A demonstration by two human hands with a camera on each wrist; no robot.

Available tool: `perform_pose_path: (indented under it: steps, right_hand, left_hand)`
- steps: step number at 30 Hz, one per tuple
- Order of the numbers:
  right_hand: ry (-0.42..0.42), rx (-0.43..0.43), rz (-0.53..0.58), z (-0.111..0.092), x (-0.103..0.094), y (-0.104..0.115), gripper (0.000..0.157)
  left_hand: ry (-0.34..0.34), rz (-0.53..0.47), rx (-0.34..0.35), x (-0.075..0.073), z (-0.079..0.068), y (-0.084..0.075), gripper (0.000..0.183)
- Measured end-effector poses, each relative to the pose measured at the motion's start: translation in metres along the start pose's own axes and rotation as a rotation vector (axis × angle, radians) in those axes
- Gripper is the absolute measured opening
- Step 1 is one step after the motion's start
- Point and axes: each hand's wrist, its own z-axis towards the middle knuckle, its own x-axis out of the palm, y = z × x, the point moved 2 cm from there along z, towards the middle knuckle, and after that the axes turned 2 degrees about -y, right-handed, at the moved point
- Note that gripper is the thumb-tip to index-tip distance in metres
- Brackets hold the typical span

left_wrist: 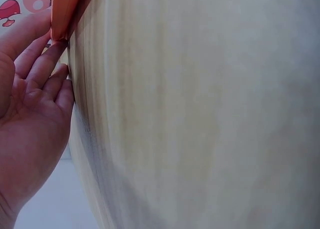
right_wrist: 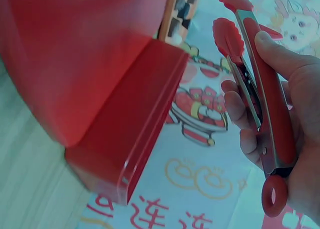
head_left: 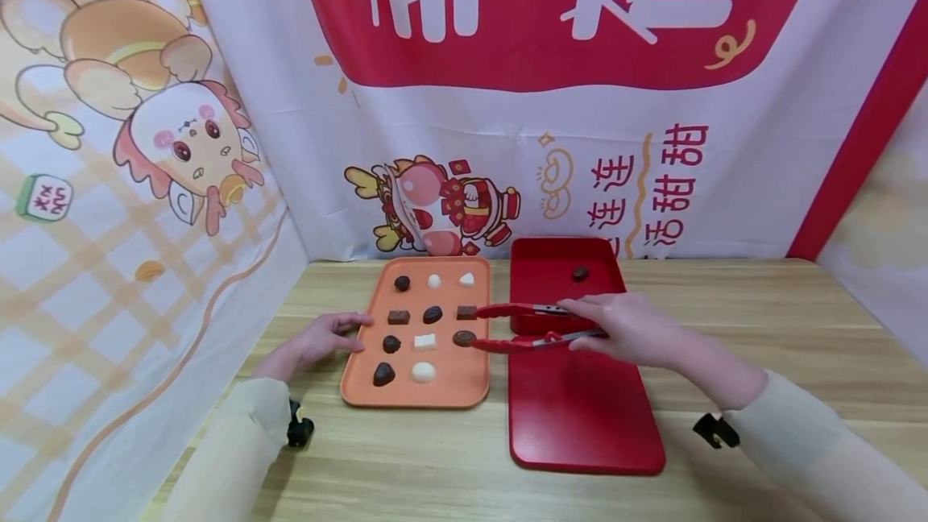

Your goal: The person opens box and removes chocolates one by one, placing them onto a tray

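Note:
My left hand point(head_left: 325, 340) touches the left rim of an orange tray point(head_left: 415, 399), its fingers extended against the edge. Several dark, brown and white chocolates lie in spaced rows on that tray. My right hand point(head_left: 627, 329) holds red-tipped tongs point(right_wrist: 272, 99) by their handles, over the red box. The tong arms stand apart and reach left over the tray's right edge. One tip is beside a square brown chocolate point(head_left: 466, 312), the other beside a round brown chocolate point(head_left: 464, 337); whether they touch, I cannot tell.
Right of the tray is an open red box point(head_left: 536, 264) with one dark chocolate point(head_left: 580, 273) inside. A flat red lid or tray point(head_left: 580, 425) lies in front of it on the wooden table point(head_left: 406, 457). A printed cloth point(head_left: 449, 127) hangs behind.

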Motion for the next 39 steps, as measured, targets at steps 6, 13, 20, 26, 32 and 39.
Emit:
perform_pose_path:
  steps: [6,13,20,26,32,39]
  right_hand:
    - [-0.021,0.053,0.039,-0.009,-0.015,-0.013,0.062]
    - [-0.030,0.084,0.013,-0.019,-0.030,-0.029,0.062]
    - [-0.061,0.099,-0.045,-0.027,-0.042,-0.048,0.061]
    - [-0.053,0.151,-0.087,-0.034,-0.050,-0.065,0.060]
    - [-0.037,0.177,-0.136,-0.036,-0.055,-0.078,0.057]
    - [0.015,0.219,-0.107,-0.036,-0.060,-0.094,0.063]
  left_hand:
    - [0.000,-0.002,0.004,0.001,0.000,-0.001,0.051]
    - [0.001,-0.006,0.001,0.001,-0.001,-0.002,0.049]
    - [0.006,-0.029,-0.004,0.002,-0.002,-0.002,0.050]
    - [0.008,-0.024,0.002,0.001,0.000,0.000,0.050]
    - [0.008,-0.029,0.000,0.001,0.000,0.001,0.049]
    - [0.009,-0.024,-0.003,0.001,0.000,0.000,0.050]
